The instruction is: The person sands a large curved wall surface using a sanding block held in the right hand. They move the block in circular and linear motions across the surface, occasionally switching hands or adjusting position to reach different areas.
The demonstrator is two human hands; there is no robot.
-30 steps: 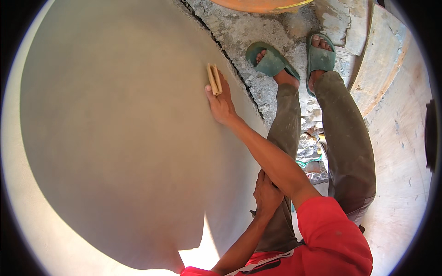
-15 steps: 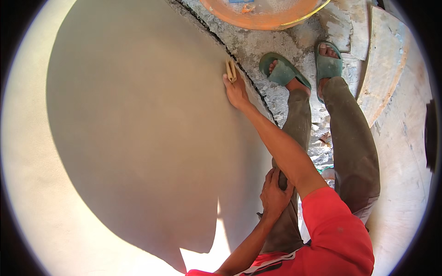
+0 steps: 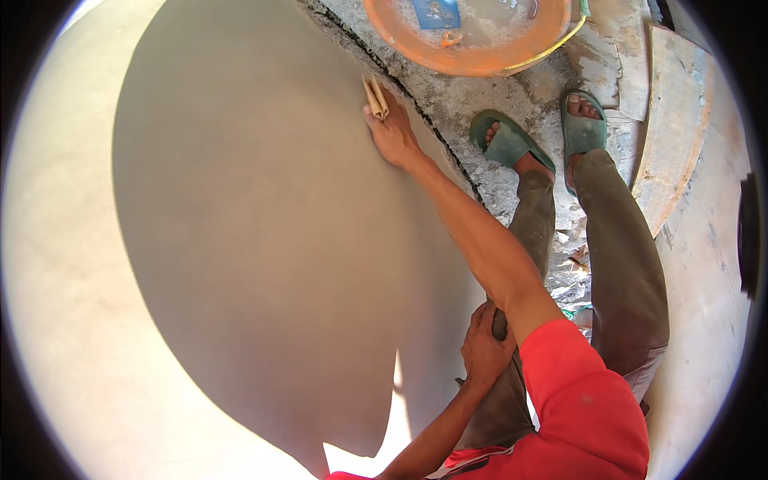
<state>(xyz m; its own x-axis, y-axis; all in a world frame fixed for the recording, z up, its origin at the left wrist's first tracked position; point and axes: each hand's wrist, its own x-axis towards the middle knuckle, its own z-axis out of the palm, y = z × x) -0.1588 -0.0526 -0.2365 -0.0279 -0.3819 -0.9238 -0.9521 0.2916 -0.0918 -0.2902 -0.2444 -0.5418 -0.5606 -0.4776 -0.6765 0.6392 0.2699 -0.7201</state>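
Observation:
My right hand [image 3: 394,138] reaches far forward and presses on the smooth grey plastered surface [image 3: 264,200]. Pinched between its thumb and fingers is a folded tan piece [image 3: 376,100], its two thin edges pointing away from me; its material I cannot make out. The cracked edge of the surface runs just to the right of this hand. My left hand [image 3: 486,350] is closed around my left knee [image 3: 500,324], close under my right upper arm.
An orange basin [image 3: 480,66] of soapy water stands at the far edge, with a blue piece [image 3: 437,13] in it. My feet in green sandals [image 3: 508,146] rest on rough, broken concrete [image 3: 456,104]. Worn boards [image 3: 672,120] lie to the right.
My right hand has slid left and slightly away from me over the plaster, carrying the folded piece. My left hand stays on the knee. The view has shifted, showing more of the basin.

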